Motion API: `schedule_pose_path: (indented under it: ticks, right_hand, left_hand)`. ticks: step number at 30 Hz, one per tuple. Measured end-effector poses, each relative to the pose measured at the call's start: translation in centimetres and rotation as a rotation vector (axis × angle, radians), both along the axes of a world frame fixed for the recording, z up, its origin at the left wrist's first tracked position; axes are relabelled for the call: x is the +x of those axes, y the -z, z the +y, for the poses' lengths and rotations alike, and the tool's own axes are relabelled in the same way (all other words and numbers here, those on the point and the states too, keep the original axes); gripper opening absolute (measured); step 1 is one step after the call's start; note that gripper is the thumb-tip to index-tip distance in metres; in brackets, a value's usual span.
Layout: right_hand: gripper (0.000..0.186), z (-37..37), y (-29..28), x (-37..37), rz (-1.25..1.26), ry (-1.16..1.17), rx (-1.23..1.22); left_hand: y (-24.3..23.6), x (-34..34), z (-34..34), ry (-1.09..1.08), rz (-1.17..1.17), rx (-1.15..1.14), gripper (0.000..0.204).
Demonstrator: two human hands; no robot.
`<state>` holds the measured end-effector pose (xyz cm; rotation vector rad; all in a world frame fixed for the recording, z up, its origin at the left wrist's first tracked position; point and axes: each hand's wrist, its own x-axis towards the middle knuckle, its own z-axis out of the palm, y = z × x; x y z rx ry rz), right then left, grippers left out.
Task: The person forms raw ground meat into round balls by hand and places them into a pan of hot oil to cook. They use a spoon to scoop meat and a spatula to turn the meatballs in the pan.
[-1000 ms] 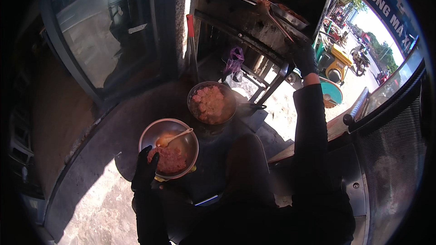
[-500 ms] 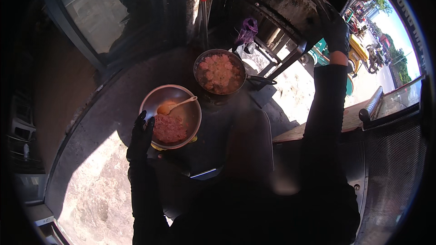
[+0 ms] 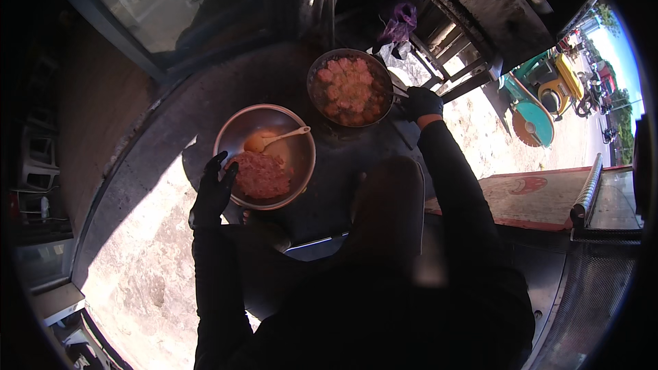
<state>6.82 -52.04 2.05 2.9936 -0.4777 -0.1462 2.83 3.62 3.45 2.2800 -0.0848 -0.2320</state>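
Note:
My gloved left hand [image 3: 218, 188] grips the left rim of a steel bowl [image 3: 284, 178]; pink minced meat [image 3: 260, 177] fills its lower part and a pale spoon [image 3: 281, 136] lies in it. My gloved right hand [image 3: 421, 101] is closed at the handle side of a black pan [image 3: 317, 106], right of the bowl and farther back. Whether it holds the handle or a utensil is hidden. The pan contains several pink meat pieces [image 3: 346, 79] in bubbling liquid.
A dark grill rack [image 3: 459, 7] stands behind, with a purple bag [image 3: 397, 24] beside it. A glazed panel [image 3: 157, 7] is at back left. Right are a metal bar [image 3: 586, 192] and, beyond it, yellow machinery [image 3: 565, 85] and a teal saw guard [image 3: 534, 113] beside a street.
My right hand has come down from the grill rack to the pan's handle side. My left hand stays at the bowl. The view has shifted, showing less of the rack.

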Motion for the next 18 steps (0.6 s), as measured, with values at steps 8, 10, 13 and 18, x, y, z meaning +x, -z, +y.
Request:
schedule_pose_path:
  ticks: [8, 10, 13, 18]
  right_hand:
    - [0.027, -0.1, 1.1, 1.5, 0.074, -0.01, -0.003]
    - [0.028, 0.0, 0.1, 1.2, 0.073, 0.0, 0.011]
    - [0.029, 0.2, -1.9, 0.1, 0.069, 0.048, 0.049]
    - [0.037, 0.8, -3.9, -1.3, 0.113, 0.021, 0.04]
  left_hand:
    - [-0.6, 0.6, -1.1, 0.037, 0.051, -0.001, 0.056]
    - [-0.6, 0.6, -0.9, 0.025, 0.081, -0.001, 0.058]
    - [-0.2, 0.5, -0.6, -0.002, 0.07, -0.052, 0.061]
    - [0.1, 0.4, -0.5, -0.002, 0.025, -0.082, 0.067]
